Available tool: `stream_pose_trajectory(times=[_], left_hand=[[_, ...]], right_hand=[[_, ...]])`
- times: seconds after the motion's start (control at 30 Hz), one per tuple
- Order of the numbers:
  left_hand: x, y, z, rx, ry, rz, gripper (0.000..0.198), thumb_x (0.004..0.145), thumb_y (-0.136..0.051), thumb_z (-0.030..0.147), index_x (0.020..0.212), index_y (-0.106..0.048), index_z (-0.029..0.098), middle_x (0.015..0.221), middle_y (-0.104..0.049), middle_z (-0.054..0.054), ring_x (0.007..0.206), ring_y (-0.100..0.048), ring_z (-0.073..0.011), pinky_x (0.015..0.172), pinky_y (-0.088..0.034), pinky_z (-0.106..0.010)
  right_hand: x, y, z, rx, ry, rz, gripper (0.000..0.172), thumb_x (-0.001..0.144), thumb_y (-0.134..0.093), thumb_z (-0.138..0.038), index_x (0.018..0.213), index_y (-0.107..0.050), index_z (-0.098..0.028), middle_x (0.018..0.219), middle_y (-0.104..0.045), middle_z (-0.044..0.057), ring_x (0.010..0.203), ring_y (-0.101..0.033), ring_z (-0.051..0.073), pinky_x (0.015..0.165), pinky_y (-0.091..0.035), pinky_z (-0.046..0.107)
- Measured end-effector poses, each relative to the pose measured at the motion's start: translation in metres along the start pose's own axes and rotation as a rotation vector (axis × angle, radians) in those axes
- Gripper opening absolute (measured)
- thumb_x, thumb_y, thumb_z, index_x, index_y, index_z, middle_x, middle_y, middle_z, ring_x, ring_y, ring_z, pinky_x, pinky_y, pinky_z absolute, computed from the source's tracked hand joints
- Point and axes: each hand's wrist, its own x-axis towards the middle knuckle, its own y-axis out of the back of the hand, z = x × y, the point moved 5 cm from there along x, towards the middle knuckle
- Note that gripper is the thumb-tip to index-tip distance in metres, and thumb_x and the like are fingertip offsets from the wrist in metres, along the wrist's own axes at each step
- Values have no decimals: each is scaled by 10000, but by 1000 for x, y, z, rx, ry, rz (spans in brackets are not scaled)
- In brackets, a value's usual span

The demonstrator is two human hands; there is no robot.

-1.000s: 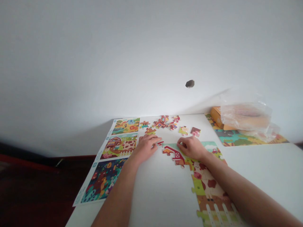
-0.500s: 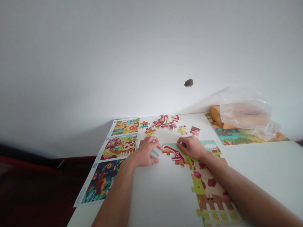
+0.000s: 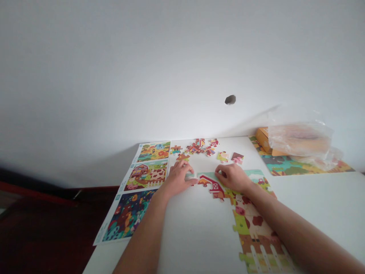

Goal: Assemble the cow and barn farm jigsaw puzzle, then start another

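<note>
Clock positions are taken from the red barn section (image 3: 214, 186), with 12 toward the wall (image 3: 182, 76). I judge the step in hand to be bringing a pale-topped puzzle piece (image 3: 189, 176) to the barn section's open edge. The piece is at 10 o'clock, just beside that edge; I cannot tell whether the two touch. My left hand (image 3: 177, 178), at 9 to 10 o'clock, appears to grip it between thumb and fingers. My right hand (image 3: 234, 177), at 2 o'clock, rests with fingers curled on the far edge of the joined cow panel (image 3: 253, 224); I cannot tell whether they pinch anything. In my judgement, the next move calls for lining up tab and socket, then pressing the piece flat while the right hand steadies the panel. Loose pieces (image 3: 196, 148) lie in a cluster on the white surface (image 3: 196, 232) toward 11 o'clock. A printed sheet (image 3: 146, 174) with three pictures lies at 9 o'clock. At 2 o'clock, an orange box (image 3: 262, 139) stands on a jungle picture (image 3: 285, 167); its contents are hidden. A clear plastic bag (image 3: 299, 131) covers part of the box; I cannot tell whether the bag contains anything.
</note>
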Motion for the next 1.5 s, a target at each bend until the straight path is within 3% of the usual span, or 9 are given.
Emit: stream_pose_trajectory(times=[0.07, 0.13, 0.43, 0.67, 0.77, 0.9, 1.13, 1.37, 1.5], left_hand=[[-2, 0, -1, -12, -23, -64, 526, 634, -875, 444, 1078, -646, 278, 1253, -545, -61, 1253, -488, -314, 1066, -394, -460], [-3, 1, -1, -9, -25, -105, 601, 561, -915, 413, 1083, -644, 287, 1300, -530, -55, 1288, -466, -329, 1078, -381, -461], [2, -1, 0, -69, -49, -49, 319, 713, -830, 312, 939, -620, 230, 1182, -597, -44, 1199, -535, -262, 1029, -390, -400], [9, -9, 3, -115, -72, 6, 282, 746, -817, 288, 884, -581, 218, 960, -642, -9, 988, -603, -214, 910, -443, -345], [7, -6, 5, -122, -68, 1, 368, 712, -846, 350, 940, -590, 217, 1001, -641, -22, 1018, -594, -231, 934, -445, -369], [-1, 1, 10, -122, -100, -107, 592, 627, -885, 331, 1137, -596, 251, 1214, -611, -42, 1212, -526, -284, 1064, -386, -435], [0, 3, 9, -197, -60, -84, 352, 785, -669, 170, 1126, -603, 230, 1086, -662, -36, 1105, -591, -225, 1031, -437, -366], [-4, 7, -1, -35, 13, -125, 596, 620, -877, 321, 1164, -642, 254, 1241, -586, -60, 1249, -508, -317, 1064, -402, -453], [-3, 7, -5, 8, 43, -102, 432, 633, -873, 283, 1011, -666, 248, 1181, -593, -49, 1205, -532, -302, 1029, -424, -432]], right_hand=[[0, 0, 0, 3, -1, 1, 209, 936, -516, -301, 910, -701, -207, 670, -683, 7, 593, -582, 128, 606, -349, 236], [0, 0, -1, 5, -2, 3, 198, 930, -525, -298, 909, -700, -207, 670, -684, 7, 599, -586, 129, 607, -349, 237], [0, -2, 1, -7, -5, -4, 206, 937, -516, -309, 919, -698, -214, 682, -685, 7, 605, -583, 131, 612, -349, 236], [0, 2, -2, 0, -7, -9, 211, 937, -507, -297, 909, -696, -207, 680, -682, 11, 599, -575, 127, 613, -355, 232], [0, 1, -2, 5, -12, -23, 210, 932, -511, -300, 916, -699, -206, 680, -681, 13, 596, -576, 129, 606, -353, 233], [0, -1, 1, 2, -22, -21, 213, 935, -508, -308, 926, -698, -212, 677, -681, 13, 593, -574, 130, 606, -349, 237], [0, -2, 2, -7, -17, -17, 201, 930, -511, -315, 921, -688, -221, 666, -674, 5, 588, -566, 132, 599, -333, 242], [0, -2, 2, 7, -18, -7, 193, 925, -516, -308, 922, -685, -215, 664, -677, 6, 592, -572, 131, 597, -329, 245], [1, -3, 3, 2, -3, 13, 190, 918, -523, -303, 908, -689, -212, 659, -675, 4, 581, -563, 130, 586, -318, 249]])
